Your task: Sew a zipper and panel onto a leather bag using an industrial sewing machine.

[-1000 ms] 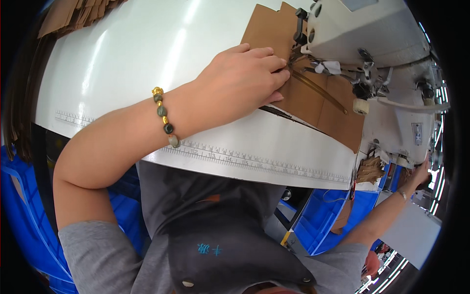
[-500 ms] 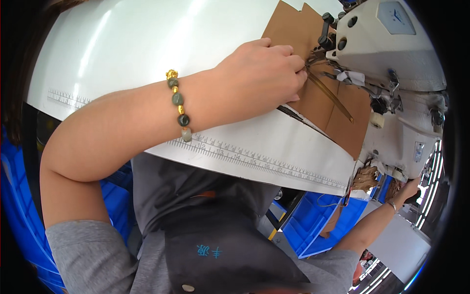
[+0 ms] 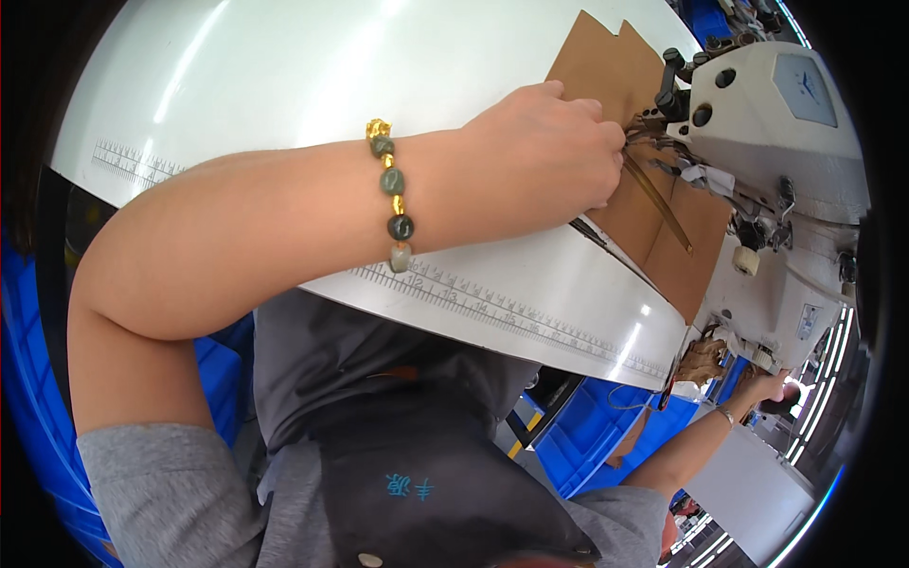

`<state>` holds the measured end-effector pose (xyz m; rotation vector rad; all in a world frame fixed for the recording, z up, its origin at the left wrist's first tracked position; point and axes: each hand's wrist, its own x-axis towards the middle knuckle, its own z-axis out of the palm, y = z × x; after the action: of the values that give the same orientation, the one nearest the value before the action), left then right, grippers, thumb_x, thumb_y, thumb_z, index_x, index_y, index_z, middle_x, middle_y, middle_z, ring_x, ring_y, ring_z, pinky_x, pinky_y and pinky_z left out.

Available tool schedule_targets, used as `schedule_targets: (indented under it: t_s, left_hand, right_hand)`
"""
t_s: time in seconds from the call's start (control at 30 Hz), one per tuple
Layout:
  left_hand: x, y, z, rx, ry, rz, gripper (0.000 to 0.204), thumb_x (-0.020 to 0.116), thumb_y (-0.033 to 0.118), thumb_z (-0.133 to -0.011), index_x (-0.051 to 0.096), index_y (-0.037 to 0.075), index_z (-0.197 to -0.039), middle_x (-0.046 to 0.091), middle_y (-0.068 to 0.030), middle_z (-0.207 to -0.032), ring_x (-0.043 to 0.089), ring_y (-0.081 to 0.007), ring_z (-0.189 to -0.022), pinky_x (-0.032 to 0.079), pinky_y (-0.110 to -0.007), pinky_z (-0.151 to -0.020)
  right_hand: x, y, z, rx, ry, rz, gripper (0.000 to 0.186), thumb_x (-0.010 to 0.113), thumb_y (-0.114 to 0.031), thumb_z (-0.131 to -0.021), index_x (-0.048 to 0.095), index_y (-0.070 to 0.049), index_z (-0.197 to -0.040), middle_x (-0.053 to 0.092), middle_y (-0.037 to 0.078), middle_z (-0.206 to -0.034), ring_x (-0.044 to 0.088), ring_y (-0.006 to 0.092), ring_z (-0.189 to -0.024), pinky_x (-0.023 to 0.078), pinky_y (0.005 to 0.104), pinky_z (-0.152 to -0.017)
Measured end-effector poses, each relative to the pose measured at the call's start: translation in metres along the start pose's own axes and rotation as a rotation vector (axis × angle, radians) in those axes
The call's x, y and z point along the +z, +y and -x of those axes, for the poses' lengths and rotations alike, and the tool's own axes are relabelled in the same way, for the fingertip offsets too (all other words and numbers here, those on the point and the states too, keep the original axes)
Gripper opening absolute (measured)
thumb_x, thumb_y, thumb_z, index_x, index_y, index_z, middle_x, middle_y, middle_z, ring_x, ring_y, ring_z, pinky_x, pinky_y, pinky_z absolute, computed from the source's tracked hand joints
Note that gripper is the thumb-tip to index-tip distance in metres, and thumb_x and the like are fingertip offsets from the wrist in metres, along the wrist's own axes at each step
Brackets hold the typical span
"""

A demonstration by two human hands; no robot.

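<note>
A flat brown panel [image 3: 653, 248], leather-like, lies on the white table under the head of a sewing machine [image 3: 757, 123]. Along it runs a narrow olive-gold strip [image 3: 660, 206]. My left hand [image 3: 559, 156] rests on the panel with its fingers curled and closed, right beside the needle area [image 3: 649, 128]. The fingertips are partly hidden behind the hand. Far to the right, my right hand [image 3: 769, 386] reaches to the machine's end, next to a dark rounded part [image 3: 784, 401]; its fingers are too small to make out.
Printed rulers [image 3: 502, 308] run along the table's near edge. A blue crate [image 3: 587, 431] stands below at the right, with brown pieces in it. More brown pieces [image 3: 703, 358] are bunched by the table's right corner. Blue crates [image 3: 38, 379] also stand at the left.
The view has shifted, so table and machine sit further right and lower. My left hand keeps its place on the panel by the needle. My right hand has moved slightly left along the machine's end.
</note>
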<state>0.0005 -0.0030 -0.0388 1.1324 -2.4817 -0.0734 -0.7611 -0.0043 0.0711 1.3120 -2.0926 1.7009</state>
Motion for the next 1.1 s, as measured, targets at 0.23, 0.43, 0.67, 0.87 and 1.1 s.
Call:
schedule_targets:
  t_s: [0.23, 0.43, 0.67, 0.87, 1.1]
  left_hand:
    - [0.000, 0.000, -0.001, 0.011, 0.020, -0.045, 0.042, 0.067, 0.035, -0.097, 0.070, 0.005, -0.126, 0.068, -0.0037, -0.117, 0.061, -0.0190, -0.122, 0.051, -0.034, -0.100]
    - [-0.001, 0.001, -0.002, -0.003, 0.023, -0.041, 0.042, 0.068, 0.035, -0.096, 0.070, 0.005, -0.125, 0.068, -0.0040, -0.118, 0.062, -0.0200, -0.121, 0.051, -0.035, -0.102]
    - [0.000, -0.001, 0.000, -0.003, 0.070, 0.036, 0.039, 0.070, 0.033, -0.096, 0.070, 0.007, -0.125, 0.068, -0.0029, -0.119, 0.063, -0.0204, -0.120, 0.051, -0.034, -0.102]
    - [-0.002, -0.001, -0.001, -0.002, 0.074, 0.022, 0.038, 0.072, 0.031, -0.094, 0.070, 0.008, -0.124, 0.068, -0.0026, -0.125, 0.061, -0.0224, -0.124, 0.051, -0.034, -0.103]
    - [-0.009, 0.006, -0.007, 0.009, 0.080, 0.013, 0.038, 0.072, 0.030, -0.095, 0.070, 0.009, -0.127, 0.068, -0.0055, -0.132, 0.063, -0.0278, -0.126, 0.053, -0.038, -0.103]
  right_hand:
    - [0.004, 0.012, 0.012, 0.084, -0.007, -0.058, 0.049, 0.049, -0.038, -0.110, 0.058, 0.001, -0.138, 0.065, 0.018, -0.124, 0.071, 0.0302, -0.096, 0.062, 0.0402, -0.075]
    - [0.005, -0.036, 0.001, 0.233, 0.036, -0.084, 0.048, 0.054, -0.036, -0.107, 0.059, 0.003, -0.134, 0.065, 0.016, -0.124, 0.070, 0.0267, -0.098, 0.062, 0.0405, -0.077]
    - [0.008, -0.045, -0.021, 0.230, 0.101, -0.015, 0.055, 0.070, -0.044, -0.099, 0.064, 0.002, -0.127, 0.069, 0.015, -0.120, 0.068, 0.0260, -0.097, 0.059, 0.0430, -0.078]
    - [0.020, 0.002, 0.017, 0.075, 0.127, -0.497, 0.047, 0.065, -0.034, -0.105, 0.061, 0.004, -0.131, 0.069, 0.014, -0.123, 0.065, 0.0288, -0.116, 0.055, 0.0439, -0.098]
    - [0.050, -0.121, 0.125, -0.543, 0.223, 0.212, 0.037, 0.050, -0.022, -0.110, 0.069, 0.007, -0.124, 0.072, 0.017, -0.124, 0.068, 0.0267, -0.113, 0.052, 0.0361, -0.100]
